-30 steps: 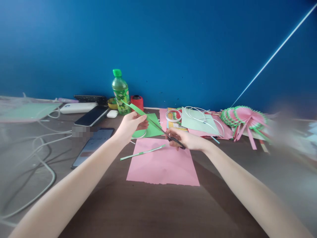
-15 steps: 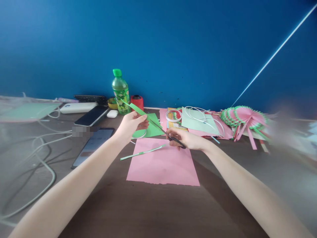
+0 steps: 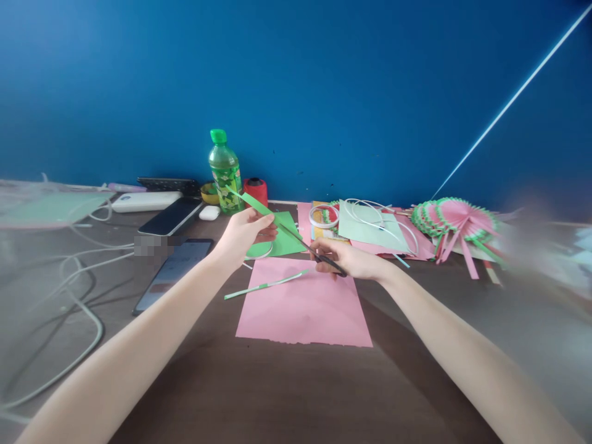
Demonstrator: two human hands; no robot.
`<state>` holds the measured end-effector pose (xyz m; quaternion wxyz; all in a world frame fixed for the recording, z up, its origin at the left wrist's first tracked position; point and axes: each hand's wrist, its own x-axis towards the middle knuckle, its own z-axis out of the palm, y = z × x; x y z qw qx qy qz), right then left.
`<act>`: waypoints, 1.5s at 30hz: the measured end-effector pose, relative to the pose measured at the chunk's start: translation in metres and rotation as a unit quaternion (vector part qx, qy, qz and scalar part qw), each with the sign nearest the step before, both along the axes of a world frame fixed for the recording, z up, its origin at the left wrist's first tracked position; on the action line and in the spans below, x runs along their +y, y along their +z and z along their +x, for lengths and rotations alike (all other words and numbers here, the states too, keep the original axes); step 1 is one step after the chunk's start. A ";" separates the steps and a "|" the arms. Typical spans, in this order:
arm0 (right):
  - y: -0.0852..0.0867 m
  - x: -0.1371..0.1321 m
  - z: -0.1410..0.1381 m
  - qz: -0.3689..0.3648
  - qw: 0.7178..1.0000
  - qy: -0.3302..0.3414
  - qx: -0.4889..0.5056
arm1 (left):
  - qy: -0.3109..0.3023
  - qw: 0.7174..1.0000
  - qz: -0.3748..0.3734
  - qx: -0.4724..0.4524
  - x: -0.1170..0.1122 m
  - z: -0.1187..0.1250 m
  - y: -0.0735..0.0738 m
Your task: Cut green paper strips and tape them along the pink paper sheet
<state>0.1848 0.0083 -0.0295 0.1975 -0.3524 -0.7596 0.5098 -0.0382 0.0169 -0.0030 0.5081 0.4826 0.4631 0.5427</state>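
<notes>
My left hand (image 3: 247, 233) pinches a folded strip of green paper (image 3: 256, 202) between thumb and fingers. My right hand (image 3: 337, 258) is closed around the dark handles of a pair of scissors (image 3: 330, 264). The blades point up and left along the green paper, close to my left fingers; how far apart they are I cannot make out. Below both hands lies a pink paper sheet (image 3: 305, 314) with a ragged near edge. Across its upper left rests a thin pale-green strip (image 3: 266, 285). A larger green sheet (image 3: 287, 237) lies behind my hands.
At the back stand a green bottle (image 3: 225, 172) and a red thread spool (image 3: 256, 190). Phones (image 3: 176, 271) and white cables (image 3: 92, 314) lie on the left. To the right are a white tape ring (image 3: 324, 216), a pale-green sheet (image 3: 370, 225) and pleated pink-green paper fans (image 3: 462, 219).
</notes>
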 end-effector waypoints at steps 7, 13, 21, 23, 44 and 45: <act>0.001 0.000 0.000 0.002 1.000 0.006 -0.006 | -0.006 1.000 0.000 -0.002 0.001 -0.001 -0.001; 0.001 0.001 0.001 0.011 1.000 -0.003 -0.021 | -0.026 0.999 -0.002 0.023 0.002 -0.004 0.002; -0.003 0.002 0.002 0.011 1.000 0.007 -0.012 | -0.028 0.999 -0.028 0.020 0.003 -0.004 0.005; -0.003 0.003 0.002 0.009 1.000 0.006 -0.012 | -0.027 0.999 -0.036 0.011 0.003 -0.004 0.005; 0.005 -0.011 -0.016 0.030 0.999 0.013 0.012 | 0.065 0.948 -0.093 -0.298 -0.004 0.022 0.005; 0.003 -0.012 -0.019 0.038 0.999 0.006 0.024 | 0.060 0.947 -0.097 -0.302 -0.006 0.025 0.004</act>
